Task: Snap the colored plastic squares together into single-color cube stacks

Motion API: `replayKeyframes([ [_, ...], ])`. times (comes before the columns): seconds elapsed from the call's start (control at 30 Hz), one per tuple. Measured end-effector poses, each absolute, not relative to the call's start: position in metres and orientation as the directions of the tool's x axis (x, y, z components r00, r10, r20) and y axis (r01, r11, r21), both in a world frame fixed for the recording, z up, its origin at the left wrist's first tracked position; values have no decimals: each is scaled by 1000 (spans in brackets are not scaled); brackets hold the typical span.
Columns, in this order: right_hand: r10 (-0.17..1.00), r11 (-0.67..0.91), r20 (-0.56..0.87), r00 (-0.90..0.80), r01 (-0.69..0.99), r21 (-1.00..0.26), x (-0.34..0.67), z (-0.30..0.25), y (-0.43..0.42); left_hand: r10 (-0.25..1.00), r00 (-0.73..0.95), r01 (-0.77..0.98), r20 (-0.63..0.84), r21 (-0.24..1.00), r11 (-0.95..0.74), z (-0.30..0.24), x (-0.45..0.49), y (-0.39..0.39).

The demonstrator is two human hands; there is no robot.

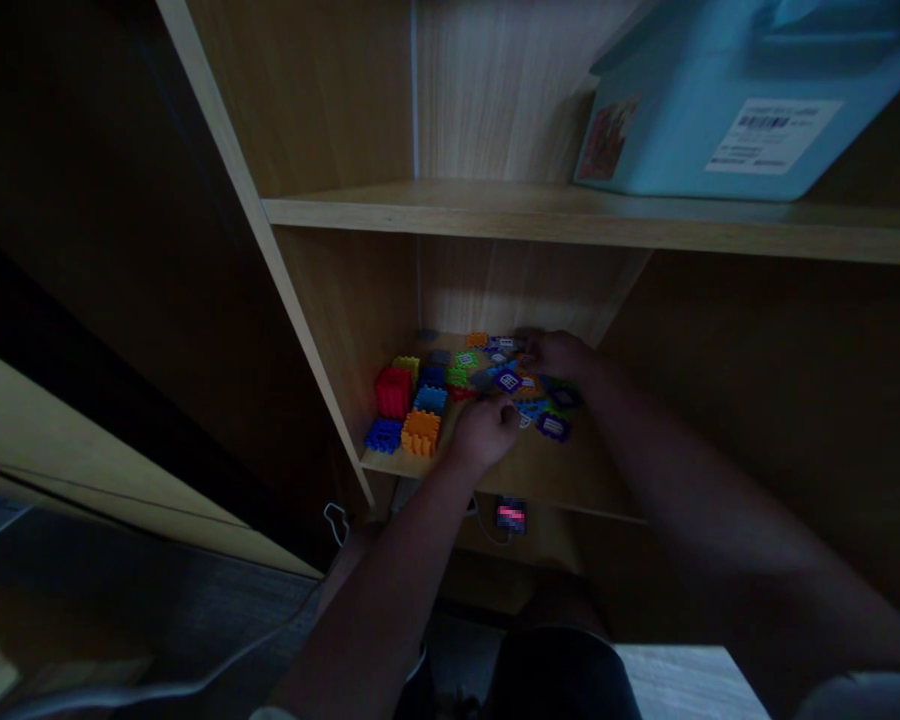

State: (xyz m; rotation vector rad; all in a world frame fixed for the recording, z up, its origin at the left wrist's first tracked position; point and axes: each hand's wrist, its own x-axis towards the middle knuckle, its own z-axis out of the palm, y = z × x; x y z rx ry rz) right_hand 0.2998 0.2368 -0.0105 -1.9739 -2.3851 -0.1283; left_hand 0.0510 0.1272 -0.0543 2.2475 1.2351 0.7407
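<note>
Loose flat plastic building pieces lie in a heap on the lower shelf, among them a purple piece (508, 381), a dark purple piece (553, 426) and a green piece (466, 359). My left hand (486, 432) is at the heap's near left side, fingers curled in; what they hold, if anything, is hidden. Over the back right of the heap, my right hand (561, 356) points its bent fingers down among the pieces, closed on something too dark to name. Left of the heap sit stacked pieces: a red stack (394, 393), an orange stack (421, 433) and a blue stack (430, 400).
An upper shelf board (457, 212) runs above my hands, holding a light blue plastic box (690, 130). An upright side panel (337, 330) bounds the shelf at left. Below lie a phone-like device (511, 515) with a lit screen and a white cable (217, 672).
</note>
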Motion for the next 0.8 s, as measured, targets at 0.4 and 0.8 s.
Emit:
replayKeyframes([
  [0.4,961,266,-22,-275,946,-186,293,-16,200,857,446,601,258,623,-500,-56,52,129],
  [0.8,979,196,-20,-202,966,-169,296,-22,207,860,438,583,262,645,-494,-59,52,130],
])
